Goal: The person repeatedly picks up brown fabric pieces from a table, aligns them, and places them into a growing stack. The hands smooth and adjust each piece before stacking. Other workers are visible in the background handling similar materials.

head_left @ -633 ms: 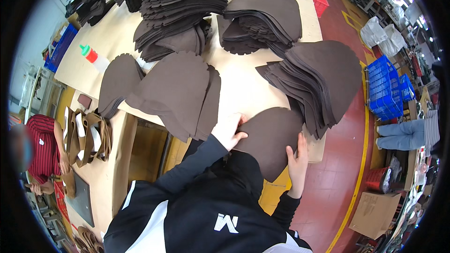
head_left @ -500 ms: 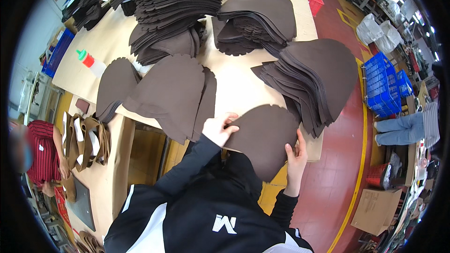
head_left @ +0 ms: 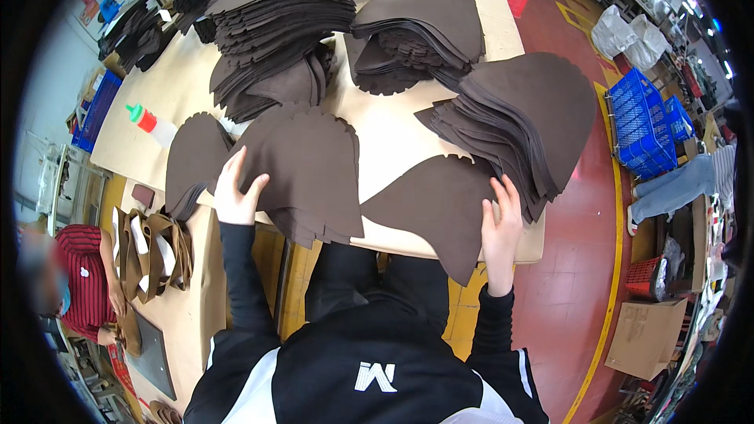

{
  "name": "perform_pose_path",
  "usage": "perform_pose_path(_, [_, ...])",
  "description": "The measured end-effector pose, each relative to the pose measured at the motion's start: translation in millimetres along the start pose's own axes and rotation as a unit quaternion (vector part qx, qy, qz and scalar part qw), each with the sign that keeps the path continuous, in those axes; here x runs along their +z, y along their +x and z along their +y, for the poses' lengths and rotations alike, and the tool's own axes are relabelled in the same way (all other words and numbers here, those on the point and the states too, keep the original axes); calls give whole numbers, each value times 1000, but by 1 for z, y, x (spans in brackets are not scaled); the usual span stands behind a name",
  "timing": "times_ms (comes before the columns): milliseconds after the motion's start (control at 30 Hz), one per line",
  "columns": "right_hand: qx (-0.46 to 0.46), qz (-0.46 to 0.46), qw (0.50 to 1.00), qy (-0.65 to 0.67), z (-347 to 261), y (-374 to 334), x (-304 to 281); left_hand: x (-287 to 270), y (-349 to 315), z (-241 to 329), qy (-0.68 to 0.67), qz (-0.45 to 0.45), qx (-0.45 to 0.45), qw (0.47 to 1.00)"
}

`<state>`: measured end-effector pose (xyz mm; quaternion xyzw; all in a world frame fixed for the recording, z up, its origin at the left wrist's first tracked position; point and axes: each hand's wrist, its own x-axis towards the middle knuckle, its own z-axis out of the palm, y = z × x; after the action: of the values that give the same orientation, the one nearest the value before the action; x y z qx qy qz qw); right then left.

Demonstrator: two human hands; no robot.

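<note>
A single dark brown cut piece, like leather (head_left: 440,204), lies at the table's near edge, its pointed lower end hanging over. My right hand (head_left: 501,232) is at that piece's right edge, fingers stretched and thumb apart, seeming to touch it. My left hand (head_left: 239,195) is open at the left edge of a fanned pile of scalloped brown pieces (head_left: 306,173), thumb and fingers spread. Just beyond that hand lies a smaller brown pile (head_left: 196,153). To the right, a thick fanned stack of brown pieces (head_left: 542,118) adjoins the single piece.
Two tall brown stacks (head_left: 283,12) (head_left: 432,16) stand farther back on the pale table (head_left: 385,129). A green-capped bottle (head_left: 153,122) is at the left. Blue crates (head_left: 640,122) stand on the floor at right. A person in a striped red shirt (head_left: 82,275) is at left.
My left hand has left the single piece and moved left to the fanned pile, which now sits squarer. The single piece lies flatter, its left corner spread out; my right hand stays beside it.
</note>
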<state>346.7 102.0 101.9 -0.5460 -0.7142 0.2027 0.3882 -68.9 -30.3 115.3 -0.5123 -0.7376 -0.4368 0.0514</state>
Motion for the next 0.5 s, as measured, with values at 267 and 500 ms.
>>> perform_pose_path(267, [-201,-134,958,-156,17,35,49,98,-64,85,-152,-257,48,953])
perform_pose_path(500, [-303,-382,869,-86,-22,-50,40,133,-82,78,-92,-241,19,966])
